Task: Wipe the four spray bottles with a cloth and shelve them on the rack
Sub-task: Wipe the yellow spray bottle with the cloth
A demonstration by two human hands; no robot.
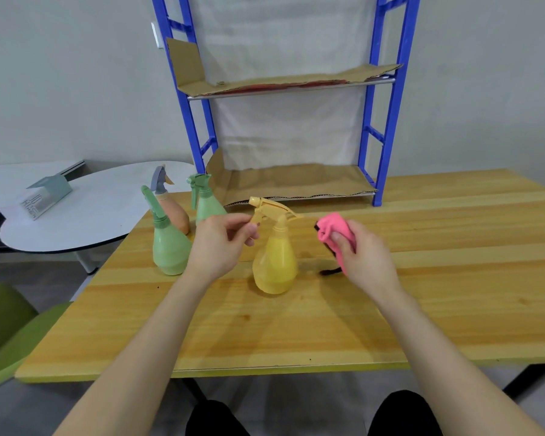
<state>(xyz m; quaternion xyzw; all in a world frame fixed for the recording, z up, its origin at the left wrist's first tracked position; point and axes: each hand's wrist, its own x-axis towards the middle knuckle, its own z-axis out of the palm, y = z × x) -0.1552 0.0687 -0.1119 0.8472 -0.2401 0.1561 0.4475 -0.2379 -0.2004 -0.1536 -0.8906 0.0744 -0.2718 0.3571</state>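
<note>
The left hand (221, 243) pinches the trigger of the yellow bottle (274, 262) on the table (422, 294); the right hand (365, 256) grips a bunched cloth (332, 229) just right of its nozzle. Left of it stand three other bottles (169, 247); behind it, the rack (387, 127) holds only cardboard (296, 180).

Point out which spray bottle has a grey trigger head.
The peach-coloured plastic spray bottle, standing behind the nearer pale green spray bottle. The other three have heads matching their bodies.

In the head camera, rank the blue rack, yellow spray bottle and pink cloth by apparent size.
Largest: blue rack.
Then yellow spray bottle.
Smallest: pink cloth, though bunched in the right hand, partly hidden.
</note>
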